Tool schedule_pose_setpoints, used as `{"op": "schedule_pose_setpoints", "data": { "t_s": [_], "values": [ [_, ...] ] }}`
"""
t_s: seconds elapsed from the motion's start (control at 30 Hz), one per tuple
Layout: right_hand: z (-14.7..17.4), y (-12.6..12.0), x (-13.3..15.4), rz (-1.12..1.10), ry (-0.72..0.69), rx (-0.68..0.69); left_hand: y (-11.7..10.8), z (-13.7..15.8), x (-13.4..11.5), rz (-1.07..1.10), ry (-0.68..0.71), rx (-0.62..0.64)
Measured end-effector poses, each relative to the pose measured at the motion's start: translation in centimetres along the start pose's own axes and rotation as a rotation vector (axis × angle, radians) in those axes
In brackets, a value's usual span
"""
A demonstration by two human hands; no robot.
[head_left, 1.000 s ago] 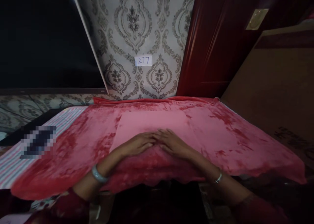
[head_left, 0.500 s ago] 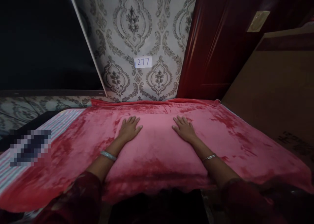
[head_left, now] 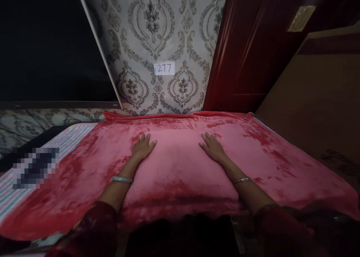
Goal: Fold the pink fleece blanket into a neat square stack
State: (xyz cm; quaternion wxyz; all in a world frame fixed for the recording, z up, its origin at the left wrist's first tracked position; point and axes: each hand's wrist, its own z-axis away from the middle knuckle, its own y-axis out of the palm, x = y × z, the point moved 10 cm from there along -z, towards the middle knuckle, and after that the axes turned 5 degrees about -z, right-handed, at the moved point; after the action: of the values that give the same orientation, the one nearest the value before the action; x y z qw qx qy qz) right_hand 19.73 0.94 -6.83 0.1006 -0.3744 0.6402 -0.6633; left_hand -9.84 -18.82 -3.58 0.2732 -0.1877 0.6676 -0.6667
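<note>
A folded pink plush piece of cloth [head_left: 180, 163] lies in front of me, its near edge darker red. It rests on a larger plush blanket [head_left: 247, 155] of the same pink and red. My left hand [head_left: 143, 147] lies palm down at the folded piece's far left, fingers spread and pointing away. At the far right, my right hand [head_left: 213, 147] is flat too, with its fingers apart. Neither hand holds anything. A bracelet shows on each wrist.
A blue, pink and white striped cloth [head_left: 75, 135] shows at the left, with a pixelated dark item [head_left: 36, 169] on it. A dark screen [head_left: 50, 47] stands behind. A cardboard box [head_left: 317, 110] borders the right side. A paper marked 277 [head_left: 164, 68] is on the wall.
My left hand has slid a little to the left, toward the folded piece's side edge. The right hand has shifted only slightly to the right.
</note>
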Motion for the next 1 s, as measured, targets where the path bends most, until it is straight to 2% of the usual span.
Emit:
{"op": "schedule_pose_setpoints", "data": {
  "t_s": [0.1,0.17,0.2,0.27,0.37,0.4,0.47,0.53,0.63,0.7,0.8,0.87,1.0],
  "values": [
    [0.2,-1.4,0.4,0.029,0.028,0.009,-1.5,0.4,-0.3,-0.033,0.004,-0.047],
    [0.8,-2.9,2.0,0.046,-0.036,-0.052,-3.4,1.3,-1.7,-0.053,0.082,-0.172],
    [1.3,-3.6,3.4,0.038,-0.107,-0.095,-4.3,2.1,-3.2,-0.039,0.176,-0.24],
    [3.0,-4.3,7.0,-0.023,-0.315,-0.143,-5.0,4.3,-7.1,0.048,0.461,-0.306],
    [6.2,-3.1,12.7,-0.14,-0.638,-0.052,-3.7,7.9,-12.3,0.185,0.862,-0.204],
    [7.0,-2.6,14.0,-0.163,-0.715,-0.014,-3.1,8.6,-13.3,0.187,0.93,-0.169],
    [7.4,-1.8,15.8,-0.177,-0.805,0.034,-2.2,8.8,-14.5,0.131,0.977,-0.142],
    [6.1,-1.4,16.1,-0.146,-0.814,0.043,-1.9,7.6,-14.7,0.039,0.956,-0.151],
    [2.3,-1.2,14.5,-0.049,-0.706,0.026,-2.1,4.6,-14.1,-0.07,0.869,-0.171],
    [-0.3,-1.1,12.6,0.009,-0.576,0.015,-2.1,2.0,-13.0,-0.095,0.75,-0.16],
    [-3.0,-0.8,9.2,0.075,-0.306,-0.011,-1.5,-1.4,-10.4,-0.083,0.505,-0.153],
    [-3.6,-0.7,7.3,0.104,-0.157,-0.043,-1.0,-2.5,-8.7,-0.076,0.381,-0.168],
    [-3.8,-0.8,4.8,0.1,-0.007,-0.091,-0.6,-3.4,-5.8,-0.09,0.21,-0.169]
  ]
}}
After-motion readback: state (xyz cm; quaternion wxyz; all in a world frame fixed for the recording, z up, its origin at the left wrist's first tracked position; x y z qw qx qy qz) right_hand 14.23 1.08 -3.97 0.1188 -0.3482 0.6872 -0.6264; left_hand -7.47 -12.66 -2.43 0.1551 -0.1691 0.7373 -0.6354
